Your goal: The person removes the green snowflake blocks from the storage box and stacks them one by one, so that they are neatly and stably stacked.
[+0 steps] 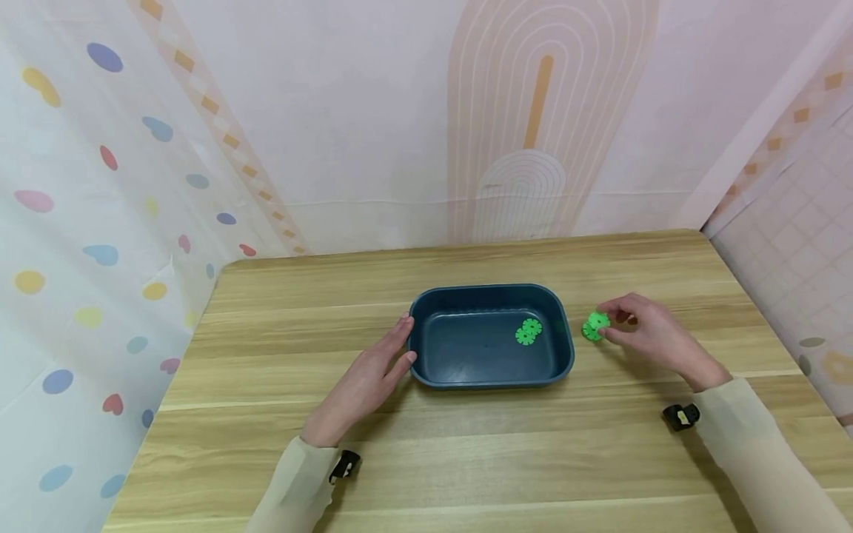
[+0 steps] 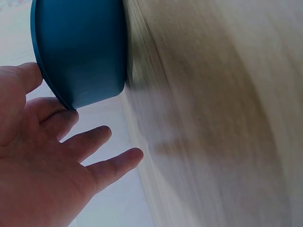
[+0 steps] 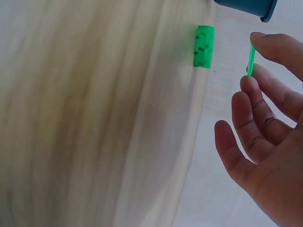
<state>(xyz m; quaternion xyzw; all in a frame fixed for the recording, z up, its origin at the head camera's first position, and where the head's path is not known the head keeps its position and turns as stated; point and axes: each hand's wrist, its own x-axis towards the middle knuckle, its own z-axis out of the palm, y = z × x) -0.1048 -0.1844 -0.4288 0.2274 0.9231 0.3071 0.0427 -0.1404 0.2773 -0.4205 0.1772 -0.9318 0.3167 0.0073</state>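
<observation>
Backdrop [image 1: 360,111]: pale, softly creased cloth behind the tray [image 1: 492,385], printed with arches and coloured spots.
Progress: looked partway; two loose discs [image 1: 525,337] lay in the tray, one held disc [image 3: 251,59] was off the surface, and a green stack [image 3: 204,47] was left outside.
Tray: dark blue, smooth, plastic-looking; rounded rectangle, raised rim; sat on the wood-grain tabletop [image 1: 266,392].
Loose discs: bright green, notched edges, flat on the tray's floor toward its right end, touching or overlapping.
Green stack: toothed sides, on the tabletop just right of the tray; count could not be told.
Held disc: thin, flat, right of the tray, apart from the stack.
Right hand [image 1: 653,333]: grip nearly closed, thumb and fingertips pinching the held disc.
Left hand [image 1: 363,377]: grip spread, fingertips touching the tray's left rim, nothing clasped.
</observation>
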